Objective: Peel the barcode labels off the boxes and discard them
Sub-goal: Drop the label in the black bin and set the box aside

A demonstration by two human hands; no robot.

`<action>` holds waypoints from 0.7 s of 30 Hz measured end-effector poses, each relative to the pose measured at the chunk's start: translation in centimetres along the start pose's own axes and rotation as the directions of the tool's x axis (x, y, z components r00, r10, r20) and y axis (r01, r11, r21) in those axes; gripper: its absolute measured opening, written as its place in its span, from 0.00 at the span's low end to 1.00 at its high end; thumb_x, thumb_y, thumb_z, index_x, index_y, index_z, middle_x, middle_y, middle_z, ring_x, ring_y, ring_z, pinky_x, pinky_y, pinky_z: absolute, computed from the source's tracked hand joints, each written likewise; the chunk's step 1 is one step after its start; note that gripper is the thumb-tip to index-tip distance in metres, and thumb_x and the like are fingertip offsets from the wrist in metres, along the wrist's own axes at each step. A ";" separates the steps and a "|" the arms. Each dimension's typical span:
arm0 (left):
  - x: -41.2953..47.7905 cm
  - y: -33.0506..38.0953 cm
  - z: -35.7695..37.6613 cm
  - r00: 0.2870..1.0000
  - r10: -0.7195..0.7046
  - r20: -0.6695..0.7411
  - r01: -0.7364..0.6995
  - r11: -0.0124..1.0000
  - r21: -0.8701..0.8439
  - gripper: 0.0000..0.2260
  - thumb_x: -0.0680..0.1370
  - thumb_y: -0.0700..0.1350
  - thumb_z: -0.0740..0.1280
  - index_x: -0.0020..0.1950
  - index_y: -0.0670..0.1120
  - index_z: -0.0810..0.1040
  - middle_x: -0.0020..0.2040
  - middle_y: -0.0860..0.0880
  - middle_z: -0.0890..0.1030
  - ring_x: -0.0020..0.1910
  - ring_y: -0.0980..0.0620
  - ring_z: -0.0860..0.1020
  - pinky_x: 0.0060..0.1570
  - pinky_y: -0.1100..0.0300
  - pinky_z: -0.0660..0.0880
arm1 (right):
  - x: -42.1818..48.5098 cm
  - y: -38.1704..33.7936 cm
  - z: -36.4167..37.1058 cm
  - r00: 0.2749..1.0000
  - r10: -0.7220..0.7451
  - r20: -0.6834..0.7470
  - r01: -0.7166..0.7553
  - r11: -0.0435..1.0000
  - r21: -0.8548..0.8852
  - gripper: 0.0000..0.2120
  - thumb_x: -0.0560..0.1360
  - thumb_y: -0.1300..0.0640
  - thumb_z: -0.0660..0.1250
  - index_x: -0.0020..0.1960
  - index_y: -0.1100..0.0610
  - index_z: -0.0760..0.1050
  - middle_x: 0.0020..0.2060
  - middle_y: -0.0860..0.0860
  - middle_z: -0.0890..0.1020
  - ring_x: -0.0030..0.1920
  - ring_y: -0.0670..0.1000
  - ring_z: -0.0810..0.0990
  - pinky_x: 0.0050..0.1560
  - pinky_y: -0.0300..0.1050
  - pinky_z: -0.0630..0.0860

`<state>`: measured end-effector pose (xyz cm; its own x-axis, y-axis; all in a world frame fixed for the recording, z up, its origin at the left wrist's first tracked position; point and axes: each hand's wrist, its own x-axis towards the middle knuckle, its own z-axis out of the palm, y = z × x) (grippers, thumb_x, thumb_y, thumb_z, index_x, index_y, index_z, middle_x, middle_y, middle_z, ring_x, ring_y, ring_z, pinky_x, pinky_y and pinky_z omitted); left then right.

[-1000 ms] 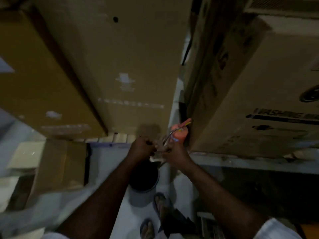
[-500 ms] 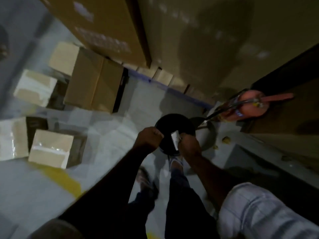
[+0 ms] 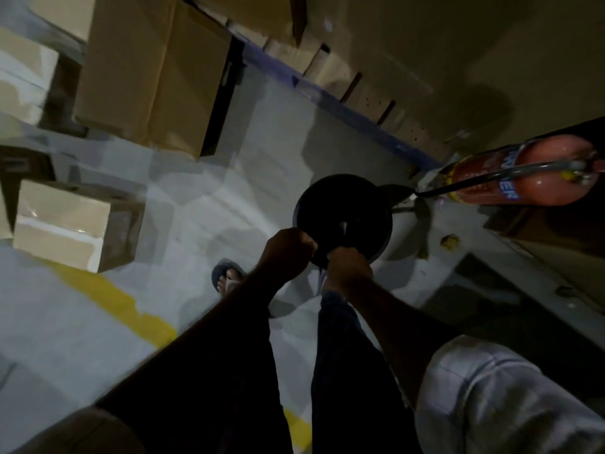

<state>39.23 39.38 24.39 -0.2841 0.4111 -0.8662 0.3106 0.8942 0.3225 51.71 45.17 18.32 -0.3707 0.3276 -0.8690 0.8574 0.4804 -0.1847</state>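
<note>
I am looking down at a round black bin [image 3: 342, 204] on the grey floor. Both hands hover over its near rim. My left hand [image 3: 288, 249] is curled into a fist with nothing visible in it. My right hand [image 3: 348, 268] has its fingers closed at the rim. A small pale scrap, probably the barcode label [image 3: 343, 225], shows against the bin's dark inside just above the right hand; I cannot tell whether the fingers still hold it. Tall cardboard boxes [image 3: 425, 44] rise at the top right.
A red fire extinguisher [image 3: 523, 178] stands right of the bin against a box. A large brown box [image 3: 147, 77] and a smaller taped box [image 3: 62, 224] sit on the floor to the left. A yellow floor line [image 3: 114, 299] runs past my sandalled foot [image 3: 229, 276].
My view has swung down from the box faces to the floor and bin. The white label, plainly pinched in my right hand half a second ago, now shows only as a small scrap over the bin.
</note>
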 end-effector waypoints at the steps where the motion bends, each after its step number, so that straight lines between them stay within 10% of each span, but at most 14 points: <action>1: 0.1 0.0 -0.3 1.000 0.003 0.001 -0.003 1.000 0.026 0.09 0.79 0.40 0.62 0.45 0.39 0.80 0.50 0.41 0.83 0.51 0.44 0.82 0.54 0.52 0.78 | 0.0 -0.2 0.1 1.000 0.006 0.019 -0.006 1.000 0.013 0.12 0.79 0.61 0.60 0.59 0.62 0.78 0.56 0.59 0.82 0.58 0.61 0.80 0.54 0.52 0.77; 15: -0.1 -3.8 -17.5 0.977 -0.092 -0.193 0.064 0.987 -0.145 0.12 0.81 0.39 0.62 0.62 0.40 0.80 0.62 0.42 0.80 0.62 0.42 0.78 0.62 0.50 0.74 | 1.2 -14.7 -11.2 0.993 -0.083 -0.089 0.107 0.941 0.321 0.18 0.81 0.48 0.58 0.52 0.60 0.79 0.52 0.60 0.82 0.54 0.61 0.80 0.52 0.47 0.74; 21: 2.2 -12.1 -30.9 0.945 -0.205 -0.256 0.103 0.926 -0.363 0.11 0.80 0.43 0.63 0.55 0.40 0.82 0.54 0.41 0.83 0.55 0.43 0.81 0.50 0.56 0.74 | 5.5 -28.8 -15.0 0.985 -0.127 -0.120 0.164 0.908 0.385 0.18 0.79 0.44 0.62 0.54 0.58 0.79 0.54 0.57 0.83 0.56 0.58 0.80 0.56 0.46 0.74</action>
<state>6.81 35.00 30.37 -0.5645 0.2503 -0.7866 -0.0706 0.9348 0.3481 19.64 45.32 25.76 -0.5166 0.3595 -0.7771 0.8554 0.1771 -0.4867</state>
